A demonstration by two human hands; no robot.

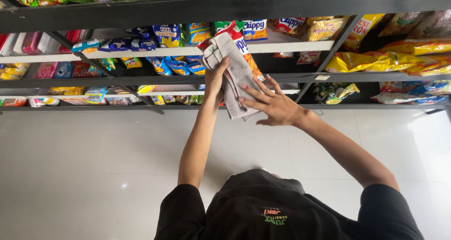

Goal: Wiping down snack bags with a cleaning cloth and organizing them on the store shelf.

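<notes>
Person is standing at a dark metal snack shelf (263, 7), both bare arms reaching out in front of the black shirt (263, 212). Left hand (215, 78) is gripping a snack bag (244, 47) (orange and red, mostly hidden) with fingers curled around its edge, holding it out in the air in front of the shelf tiers, probably so both sides are reachable. A grey checked cloth (235, 78) is draped over the bag front, covering it from top to bottom, looking like a wipe in progress. Right hand (272, 103) is lying flat against the cloth lower half, fingers spread wide and pressing, not pinching anything. Rows of yellow chip bags (376, 61) and blue packets (169, 35) are sitting on tiers behind. White tiled floor (94, 155) is showing below
</notes>
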